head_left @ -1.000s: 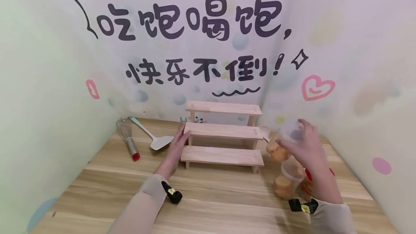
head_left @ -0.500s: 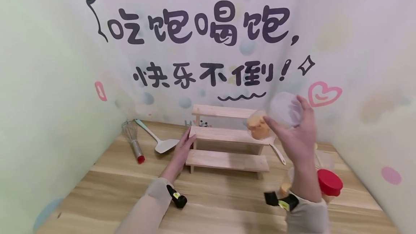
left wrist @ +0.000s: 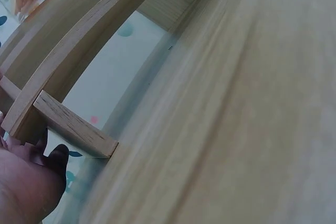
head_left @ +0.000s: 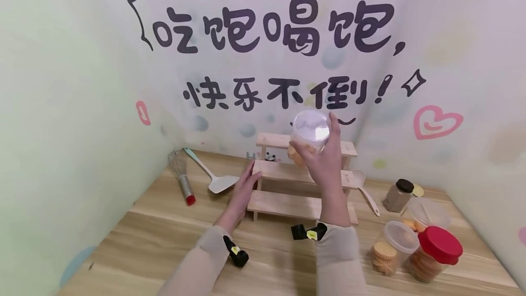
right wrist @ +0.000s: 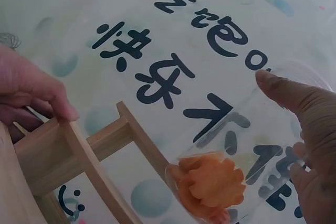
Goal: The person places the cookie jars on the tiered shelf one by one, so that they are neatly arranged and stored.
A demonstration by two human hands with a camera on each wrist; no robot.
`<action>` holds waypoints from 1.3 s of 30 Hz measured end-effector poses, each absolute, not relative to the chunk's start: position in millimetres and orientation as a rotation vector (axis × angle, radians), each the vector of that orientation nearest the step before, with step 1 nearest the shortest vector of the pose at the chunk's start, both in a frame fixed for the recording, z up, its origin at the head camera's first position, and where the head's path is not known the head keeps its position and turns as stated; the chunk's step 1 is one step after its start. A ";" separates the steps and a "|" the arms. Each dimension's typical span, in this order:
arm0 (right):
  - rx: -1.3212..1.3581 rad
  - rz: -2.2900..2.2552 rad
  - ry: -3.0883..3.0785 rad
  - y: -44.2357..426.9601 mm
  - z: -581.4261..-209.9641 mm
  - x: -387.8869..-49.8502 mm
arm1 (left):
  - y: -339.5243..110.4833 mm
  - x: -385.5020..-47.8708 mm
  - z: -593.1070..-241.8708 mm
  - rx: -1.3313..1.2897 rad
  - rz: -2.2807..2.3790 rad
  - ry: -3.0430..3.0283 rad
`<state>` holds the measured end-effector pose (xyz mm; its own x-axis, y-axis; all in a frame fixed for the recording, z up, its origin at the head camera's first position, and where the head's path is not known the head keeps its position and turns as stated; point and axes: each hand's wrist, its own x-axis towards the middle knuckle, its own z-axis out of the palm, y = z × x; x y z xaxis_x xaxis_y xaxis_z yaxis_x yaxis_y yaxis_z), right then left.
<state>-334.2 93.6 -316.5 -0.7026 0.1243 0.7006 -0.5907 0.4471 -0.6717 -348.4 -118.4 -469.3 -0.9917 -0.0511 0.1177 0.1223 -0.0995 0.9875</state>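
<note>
A three-tier wooden stand [head_left: 283, 203] stands at the back of the table. My left hand [head_left: 243, 191] grips the left end of its middle tier; in the left wrist view that hand [left wrist: 31, 182] is at the stand's end, beside a short leg [left wrist: 76, 124]. My right hand [head_left: 326, 163] holds a clear jar [head_left: 311, 127] with a translucent lid, raised in front of the top tier. Orange-brown cookies [right wrist: 210, 184] lie in the jar's bottom in the right wrist view, where the right thumb and fingers [right wrist: 310, 114] curve round its side.
A whisk [head_left: 182, 177] and a white spatula [head_left: 222, 183] lie left of the stand. To its right are a spoon [head_left: 370, 200], a black-lidded jar [head_left: 397, 196], a clear-lidded cookie jar [head_left: 388, 252], a red-lidded jar [head_left: 435, 252] and another clear container [head_left: 429, 214].
My right hand has carried the jar up and left, from the jars at the right to the stand. My left hand stays on the stand. The head view has shifted right.
</note>
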 end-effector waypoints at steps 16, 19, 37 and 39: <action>0.362 1.351 -2.193 92.4 -351.0 -364.2 | -116.6 -347.1 -468.0 -0.064 -2.240 -2.050; 0.352 1.331 -2.225 92.2 -352.5 -365.5 | -116.7 -346.9 -468.2 -0.056 -2.230 -2.052; 0.242 1.339 -2.280 83.8 -353.7 -364.2 | -118.7 -349.8 -470.7 -0.063 -2.227 -2.084; 0.239 1.326 -2.284 84.0 -353.7 -365.0 | -118.4 -349.9 -470.6 -0.068 -2.225 -2.076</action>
